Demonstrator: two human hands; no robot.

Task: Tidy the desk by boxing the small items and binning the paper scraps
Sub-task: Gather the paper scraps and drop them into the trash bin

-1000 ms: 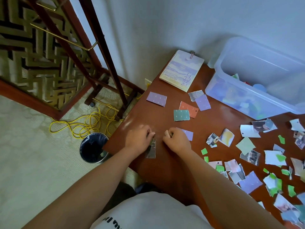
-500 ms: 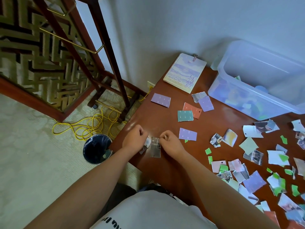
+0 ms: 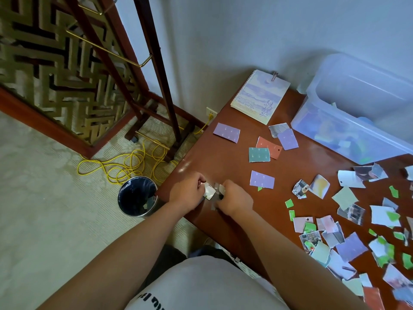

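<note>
Count: 1 desk, 1 clear box, 1 bin, 1 spiral notebook, 1 yellow cable, 1 wall socket. Whole cards, 5 total: 3 purple cards, 1 teal card, 1 orange card. 2 hands in view, left hand and right hand; paper scraps on the desk's right side run to several dozen, too overlapped for an exact number, roughly ten small green bits among them.
</note>
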